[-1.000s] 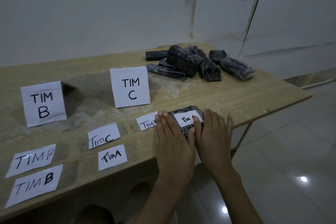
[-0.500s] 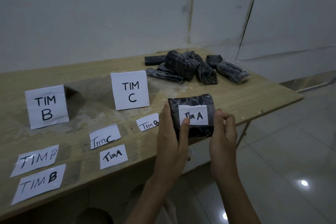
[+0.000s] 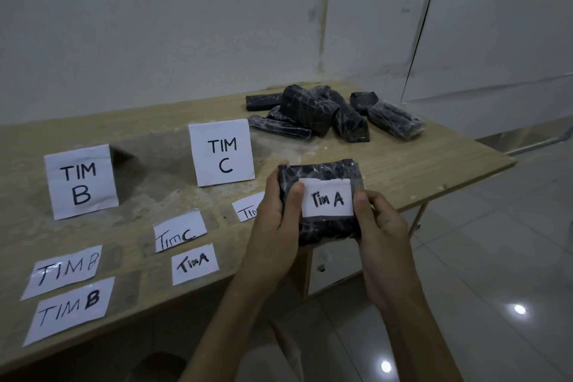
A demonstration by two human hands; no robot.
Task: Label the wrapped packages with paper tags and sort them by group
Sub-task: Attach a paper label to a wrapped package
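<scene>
The wrapped package (image 3: 322,228), pressed flat on the worktop (image 3: 403,161) a second ago, is now lifted above its front edge. The left hand (image 3: 273,226) and right hand (image 3: 383,234) each grip one side, thumbs at the "Tim A" tag (image 3: 327,199) (it seems attached), so sorting comes next.

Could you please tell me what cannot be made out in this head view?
loose tag, head view: the left hand covers its last letter, so its group is unreadable.
held package, head view: its back faces away; left hand and right hand cover its ends.
pile of wrapped packages, head view: dim and overlapping, so the count is unclear.
</scene>
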